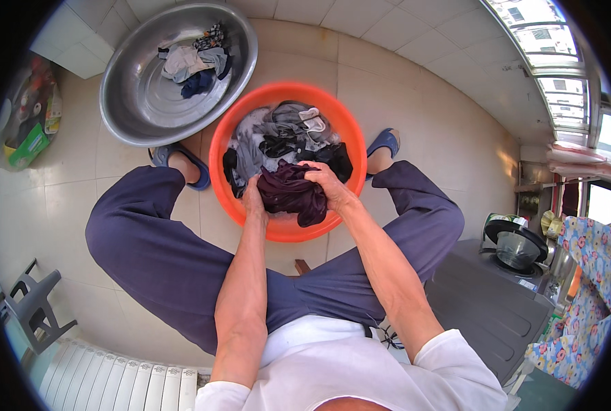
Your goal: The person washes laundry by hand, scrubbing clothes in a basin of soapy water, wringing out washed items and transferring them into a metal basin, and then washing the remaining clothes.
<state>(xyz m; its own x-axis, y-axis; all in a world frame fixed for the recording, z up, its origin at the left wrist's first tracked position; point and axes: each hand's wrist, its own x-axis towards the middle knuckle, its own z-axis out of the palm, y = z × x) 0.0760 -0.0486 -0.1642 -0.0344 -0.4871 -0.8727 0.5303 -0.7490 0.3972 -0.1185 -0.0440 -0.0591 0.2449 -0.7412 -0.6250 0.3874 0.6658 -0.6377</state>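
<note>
Between my knees an orange plastic basin (286, 234) holds grey and black wet clothes (285, 126) among whitish suds. Over its near side, my left hand (254, 199) and my right hand (328, 184) grip a bunched dark maroon cloth (291, 191) from its two sides. The fingers of my left hand are partly hidden by the cloth. Beyond the basin, to the left, stands a large grey metal basin (136, 110) with a small heap of white, light blue, navy and checked cloth pieces (195, 64) in it.
My slippered feet stand on the tiled floor either side of the orange basin. A filled plastic bag (33, 115) lies far left, a grey plastic stool (37, 303) lower left, a white radiator (125, 377) at the bottom left. A dark grey appliance (485, 303) stands at the right, near flowered fabric (593, 287).
</note>
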